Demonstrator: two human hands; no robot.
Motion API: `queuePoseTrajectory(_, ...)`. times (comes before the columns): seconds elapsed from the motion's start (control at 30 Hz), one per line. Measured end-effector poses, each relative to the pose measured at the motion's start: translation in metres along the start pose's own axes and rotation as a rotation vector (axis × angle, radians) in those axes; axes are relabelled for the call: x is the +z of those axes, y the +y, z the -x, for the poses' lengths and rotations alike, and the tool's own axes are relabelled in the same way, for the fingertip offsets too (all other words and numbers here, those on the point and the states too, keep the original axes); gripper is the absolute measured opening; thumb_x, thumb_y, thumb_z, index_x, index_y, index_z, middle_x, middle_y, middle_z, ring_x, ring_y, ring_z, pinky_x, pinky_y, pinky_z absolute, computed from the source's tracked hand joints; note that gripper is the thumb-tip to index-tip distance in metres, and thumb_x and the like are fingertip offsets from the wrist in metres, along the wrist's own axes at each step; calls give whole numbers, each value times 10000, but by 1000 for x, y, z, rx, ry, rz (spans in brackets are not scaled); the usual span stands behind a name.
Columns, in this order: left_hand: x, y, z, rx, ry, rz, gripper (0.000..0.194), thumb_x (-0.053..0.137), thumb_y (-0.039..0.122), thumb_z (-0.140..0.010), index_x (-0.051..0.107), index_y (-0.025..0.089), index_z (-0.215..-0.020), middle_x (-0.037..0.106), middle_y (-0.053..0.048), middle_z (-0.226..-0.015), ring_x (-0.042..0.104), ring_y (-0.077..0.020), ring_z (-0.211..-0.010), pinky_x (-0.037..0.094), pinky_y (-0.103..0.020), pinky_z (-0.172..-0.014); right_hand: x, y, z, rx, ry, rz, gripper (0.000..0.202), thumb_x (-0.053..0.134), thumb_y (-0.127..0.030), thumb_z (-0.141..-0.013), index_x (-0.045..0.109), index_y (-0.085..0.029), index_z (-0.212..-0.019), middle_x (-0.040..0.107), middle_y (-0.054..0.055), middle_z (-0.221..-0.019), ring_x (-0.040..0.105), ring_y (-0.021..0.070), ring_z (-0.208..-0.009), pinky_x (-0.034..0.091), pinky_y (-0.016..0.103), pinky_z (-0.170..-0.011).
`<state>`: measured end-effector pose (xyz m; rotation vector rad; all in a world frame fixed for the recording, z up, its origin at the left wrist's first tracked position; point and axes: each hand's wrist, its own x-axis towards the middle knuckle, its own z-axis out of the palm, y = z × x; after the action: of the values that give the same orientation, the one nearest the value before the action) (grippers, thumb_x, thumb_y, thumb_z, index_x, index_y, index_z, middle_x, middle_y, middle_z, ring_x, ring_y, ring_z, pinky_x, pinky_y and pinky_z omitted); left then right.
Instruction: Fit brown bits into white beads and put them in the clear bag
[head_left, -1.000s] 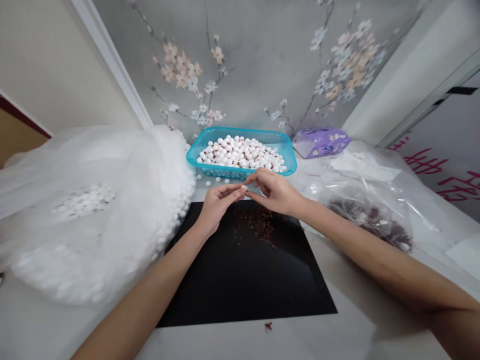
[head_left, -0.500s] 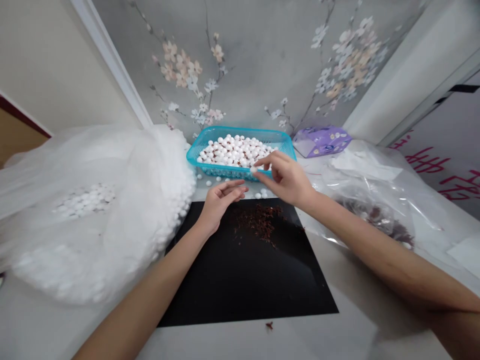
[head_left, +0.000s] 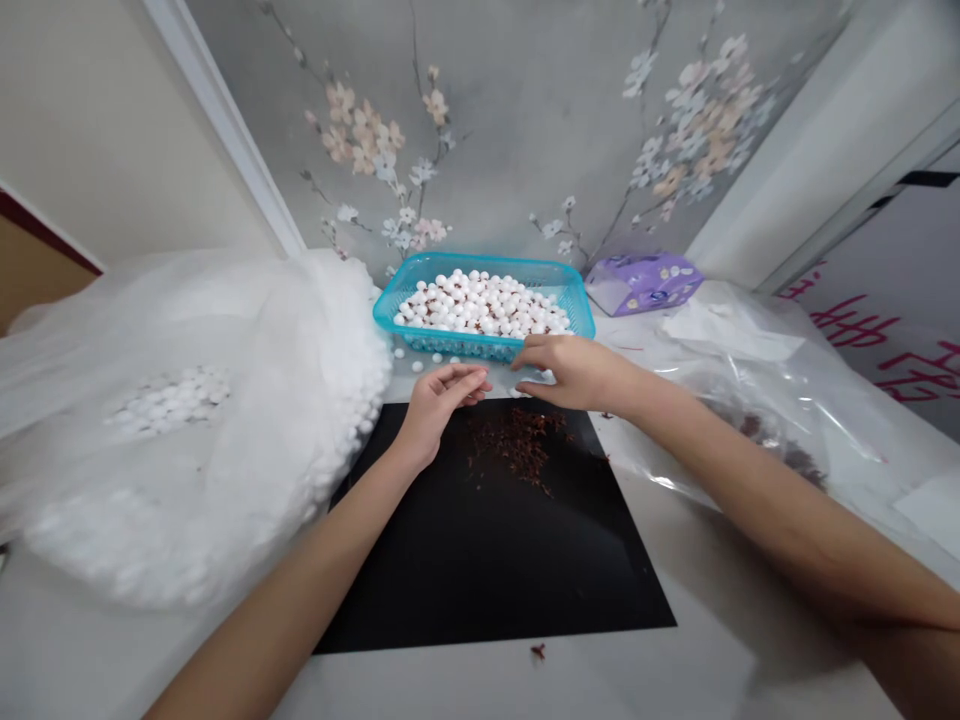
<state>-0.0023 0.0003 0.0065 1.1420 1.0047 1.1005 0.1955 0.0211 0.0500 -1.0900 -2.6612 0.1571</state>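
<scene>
My left hand [head_left: 442, 405] is above the far edge of a black mat [head_left: 480, 560]. Thumb and forefinger are pinched together, and anything between them is too small to make out. To its right, my right hand [head_left: 570, 370] reaches down with thumb and fingers apart, close to a few loose white balls [head_left: 517, 392] on the table. Small dark reddish-brown star-shaped pieces [head_left: 521, 445] lie in a loose pile on the mat below both hands. Behind the hands, a blue plastic basket [head_left: 386, 308] contains many white balls, with brown pieces among them.
On the left stands a big translucent bag [head_left: 225, 480] of white balls. A purple packet [head_left: 649, 282] lies right of the basket. Clear plastic bags [head_left: 847, 420] with brown pieces cover the right side. One brown piece [head_left: 538, 652] lies off the mat's near edge.
My right hand has moved down from the basket's front rim to the loose balls. The white ball it pinched is out of its fingers, which are now apart. My left hand has barely moved.
</scene>
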Motion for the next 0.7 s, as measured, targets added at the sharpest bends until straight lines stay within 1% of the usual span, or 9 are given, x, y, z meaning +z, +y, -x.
queuePoseTrajectory(0.07,0,0,0,1,-2,15,201,697,360,-653,687,200,-774,689,-12,-715,605,-120,-665,458,-251,-682,4,-2,-1,32,-58,67,171,576,-225,-782,641,-169,-930,627,65,-886,567,168,-696,368,260,-569)
queuePoseTrajectory(0.17,0,-1,0,0,-3,28,195,702,352,-648,688,198,-768,685,-8,-703,598,-110,-649,457,-239,-671,8,-2,-1,44,-116,141,170,570,-225,-791,655,-184,-932,639,57,-876,576,173,-681,328,255,-521)
queuePoseTrajectory(0.27,0,-1,-1,-1,-7,34,194,705,346,-646,688,193,-765,679,-8,-695,595,-108,-644,457,-234,-664,12,-1,-2,28,-142,136,151,569,-207,-790,665,-185,-905,647,56,-859,577,171,-682,318,251,-517)
queuePoseTrajectory(0.33,0,-2,-1,5,-2,29,184,701,340,-651,689,193,-761,671,-5,-681,592,-112,-647,456,-236,-663,15,-1,-2,21,-135,94,141,562,-191,-793,665,-176,-888,644,57,-850,571,165,-681,327,248,-529)
queuePoseTrajectory(0.37,0,-2,-1,11,10,19,176,698,337,-654,688,192,-753,666,-3,-676,588,-114,-648,455,-237,-660,17,-2,-3,21,-110,61,142,556,-190,-798,662,-172,-891,637,55,-837,566,159,-676,333,245,-537)
queuePoseTrajectory(0.43,1,-3,-2,27,36,-16,180,692,334,-662,687,191,-772,666,-5,-710,586,-120,-676,453,-237,-660,19,-5,-3,18,-12,-34,155,544,-205,-815,651,-169,-922,613,43,-801,549,141,-659,346,233,-554)
queuePoseTrajectory(0.53,3,-3,-2,30,20,-41,270,675,345,-689,672,202,-918,681,-24,-863,600,-142,-785,456,-244,-694,22,-12,-3,-11,149,-179,184,520,-233,-844,631,-173,-977,560,17,-744,513,114,-635,354,213,-568)
queuePoseTrajectory(0.6,3,-3,-2,19,-32,-42,300,657,360,-709,662,198,-962,683,-35,-900,605,-152,-816,456,-253,-714,24,-14,-3,-33,197,-231,177,520,-238,-846,629,-168,-968,526,4,-713,487,105,-616,348,205,-560)
queuePoseTrajectory(0.7,3,-2,-1,15,-60,-37,253,663,356,-703,679,174,-877,684,-31,-810,605,-142,-760,453,-253,-715,26,-15,-4,-47,222,-286,149,545,-242,-830,625,-165,-929,482,-11,-681,443,94,-580,335,199,-546)
